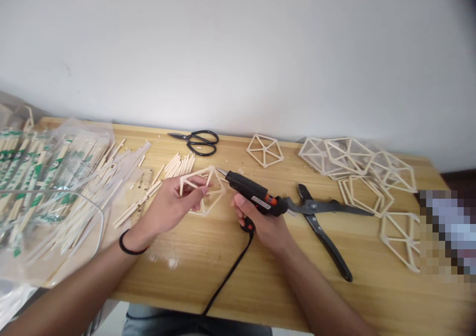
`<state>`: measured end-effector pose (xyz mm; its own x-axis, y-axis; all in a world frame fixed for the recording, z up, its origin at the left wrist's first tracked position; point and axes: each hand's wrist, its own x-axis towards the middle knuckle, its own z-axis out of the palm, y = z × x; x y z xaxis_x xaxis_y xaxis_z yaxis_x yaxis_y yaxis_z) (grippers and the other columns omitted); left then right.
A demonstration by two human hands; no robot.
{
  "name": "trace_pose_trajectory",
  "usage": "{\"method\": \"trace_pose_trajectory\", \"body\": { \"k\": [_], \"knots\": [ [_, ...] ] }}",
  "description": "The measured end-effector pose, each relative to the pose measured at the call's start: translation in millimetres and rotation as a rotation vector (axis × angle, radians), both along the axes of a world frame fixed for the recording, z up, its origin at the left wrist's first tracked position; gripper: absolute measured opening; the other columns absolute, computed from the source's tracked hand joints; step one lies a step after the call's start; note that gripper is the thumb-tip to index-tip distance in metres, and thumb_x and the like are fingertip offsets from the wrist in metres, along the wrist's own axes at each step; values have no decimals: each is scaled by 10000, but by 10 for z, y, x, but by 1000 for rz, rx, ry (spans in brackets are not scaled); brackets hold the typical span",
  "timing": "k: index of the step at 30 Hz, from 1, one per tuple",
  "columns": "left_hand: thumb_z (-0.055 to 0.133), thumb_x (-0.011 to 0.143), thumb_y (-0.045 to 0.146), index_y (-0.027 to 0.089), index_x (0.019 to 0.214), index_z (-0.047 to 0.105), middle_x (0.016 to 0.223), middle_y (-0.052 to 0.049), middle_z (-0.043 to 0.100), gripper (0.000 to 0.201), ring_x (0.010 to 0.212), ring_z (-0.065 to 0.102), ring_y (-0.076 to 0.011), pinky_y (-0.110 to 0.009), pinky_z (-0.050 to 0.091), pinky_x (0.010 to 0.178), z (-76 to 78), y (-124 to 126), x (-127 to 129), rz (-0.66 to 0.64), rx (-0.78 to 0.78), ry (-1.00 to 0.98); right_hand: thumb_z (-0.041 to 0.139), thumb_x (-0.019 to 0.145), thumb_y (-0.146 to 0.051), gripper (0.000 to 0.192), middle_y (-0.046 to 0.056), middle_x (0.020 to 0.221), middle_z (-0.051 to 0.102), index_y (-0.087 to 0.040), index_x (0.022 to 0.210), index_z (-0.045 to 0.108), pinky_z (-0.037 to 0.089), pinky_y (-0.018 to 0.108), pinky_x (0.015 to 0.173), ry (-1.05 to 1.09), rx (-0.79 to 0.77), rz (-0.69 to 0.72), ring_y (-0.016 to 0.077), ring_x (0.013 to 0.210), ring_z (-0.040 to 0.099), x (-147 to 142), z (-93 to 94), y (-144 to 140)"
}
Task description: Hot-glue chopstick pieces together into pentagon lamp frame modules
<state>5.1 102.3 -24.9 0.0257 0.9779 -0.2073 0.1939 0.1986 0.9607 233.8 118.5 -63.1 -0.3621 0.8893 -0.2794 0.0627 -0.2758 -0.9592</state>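
Between its thumb and fingers, my left hand [178, 202] pinches a wooden stick frame [210, 208], a many-sided ring with spokes, tilted above the table. My right hand [260, 222] grips a black hot glue gun [253, 191] with an orange part at its rear. The gun's metal nozzle points left and is at the frame's upper corner; whether it touches cannot be made out. From the gun's handle a black cord [230, 274] runs down over the table's front edge. Part of the frame is hidden behind my left fingers.
Black scissors [201, 141] lie at the back, near a finished stick frame [265, 150]. Large shears [316, 208] sit right of my right hand, with several stick frames [349, 155] beyond. Left are cut sticks [180, 165], a ruler [143, 187] and bagged chopsticks [40, 177].
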Motion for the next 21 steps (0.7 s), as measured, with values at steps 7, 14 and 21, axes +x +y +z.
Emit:
{"method": "trace_pose_trajectory", "body": {
  "k": [7, 14, 21],
  "knots": [
    [756, 853, 352, 140, 914, 776, 637, 21, 645, 222, 513, 557, -103, -215, 424, 496, 43, -15, -1, -18, -52, -46, 761, 896, -645, 464, -22, 568, 575, -201, 777, 695, 405, 258, 473, 34, 5, 29, 134, 500, 531, 27, -36, -8],
    [751, 851, 320, 122, 909, 772, 537, 70, 523, 207, 479, 463, -79, -202, 332, 465, 69, -33, 5, -19, -45, -89, 792, 852, -648, 477, -30, 545, 546, -194, 748, 693, 381, 257, 450, 12, -7, 54, 125, 472, 503, 27, -6, -13],
    [756, 838, 338, 126, 894, 759, 511, 88, 469, 219, 464, 422, -75, -206, 287, 460, 105, -27, -10, -18, -67, -93, 779, 878, -642, 474, -28, 551, 550, -178, 790, 740, 390, 250, 447, 89, -7, 13, 119, 468, 507, 28, -60, -6]
  ]
}}
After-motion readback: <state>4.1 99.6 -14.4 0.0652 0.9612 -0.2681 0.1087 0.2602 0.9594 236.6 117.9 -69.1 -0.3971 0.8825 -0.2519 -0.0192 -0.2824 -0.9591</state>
